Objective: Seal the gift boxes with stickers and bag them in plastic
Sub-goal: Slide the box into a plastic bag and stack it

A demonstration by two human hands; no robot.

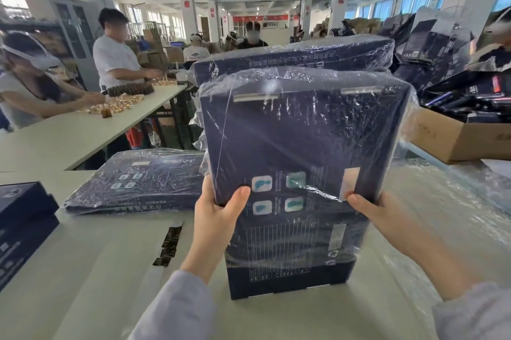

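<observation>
A dark blue gift box (301, 151) stands tilted up in front of me, its upper part inside a clear plastic bag (406, 107), its lower end bare near the table. My left hand (218, 209) grips its left edge, thumb across the front face. My right hand (370, 209) grips the right edge, thumb on the front beside a pale sticker (349, 182). A strip of dark stickers (168, 243) lies on the table (91, 270) left of my left arm.
A bagged box (138, 182) lies flat to the left, another bagged box (293, 59) sits behind. Unbagged boxes (22, 226) stack at the left edge. Loose plastic bags (456, 201) spread on the right. A cardboard carton (453, 137) holds dark items. People work at a far table (83, 129).
</observation>
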